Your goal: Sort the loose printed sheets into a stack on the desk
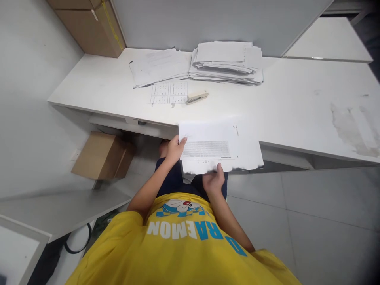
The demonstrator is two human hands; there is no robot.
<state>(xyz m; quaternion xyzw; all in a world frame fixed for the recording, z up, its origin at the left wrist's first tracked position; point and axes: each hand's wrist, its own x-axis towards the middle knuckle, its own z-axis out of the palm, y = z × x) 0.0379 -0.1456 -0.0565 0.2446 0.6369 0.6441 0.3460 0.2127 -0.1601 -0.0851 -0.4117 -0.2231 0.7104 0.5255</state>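
I hold a sheaf of printed white paper [218, 144] over the near edge of the white desk [291, 107]. My left hand [174, 148] grips its left edge, thumb on top. My right hand [214, 181] pinches its bottom edge from below. Farther back on the desk a beige stapler [197, 96] lies beside a sheet printed with grids [169, 93]. Behind them sit a loose spread of papers [158, 66] and a thick, untidy stack of papers [227, 62].
A cardboard box [102, 155] stands on the floor under the desk at left. Another large box [89, 23] is in the far left corner. A grey partition rises behind the desk. A black cable loop [77, 242] lies on the floor at lower left.
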